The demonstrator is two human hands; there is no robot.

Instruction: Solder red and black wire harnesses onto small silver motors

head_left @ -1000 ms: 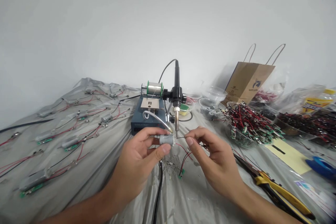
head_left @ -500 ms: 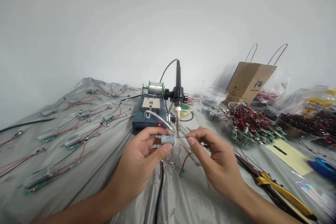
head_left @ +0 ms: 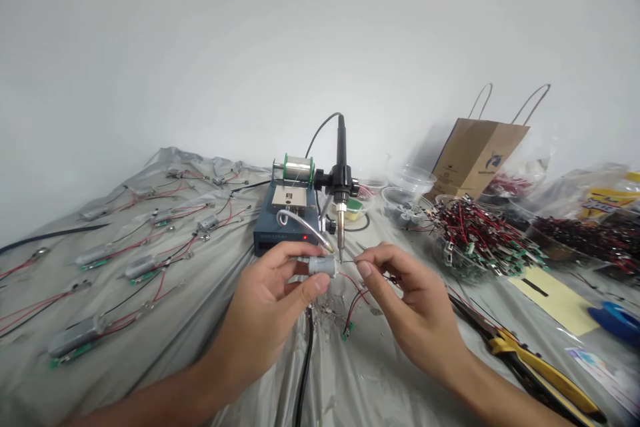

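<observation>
My left hand (head_left: 265,307) grips a small grey DC motor (head_left: 321,265) between thumb and fingers. My right hand (head_left: 407,300) pinches a thin wire (head_left: 357,260) whose end reaches the motor's far end. Just above that end, the tip of a soldering iron (head_left: 341,227) points down from its black stand, very close to the wire and motor. Whether the tip touches them is hard to tell. Below the hands, a small green circuit board (head_left: 347,329) with red and black leads lies on the grey plastic sheet (head_left: 320,373).
A blue soldering station (head_left: 285,227) with a solder spool (head_left: 299,165) stands behind the hands. Wired motors (head_left: 77,337) lie at left. To the right are a bowl of wired parts (head_left: 475,237), yellow-handled pliers (head_left: 540,373), a paper bag (head_left: 475,157) and a blue roll (head_left: 615,317).
The whole scene has shifted slightly right in view as my head moved. My hands keep the same hold on the motor and wire.
</observation>
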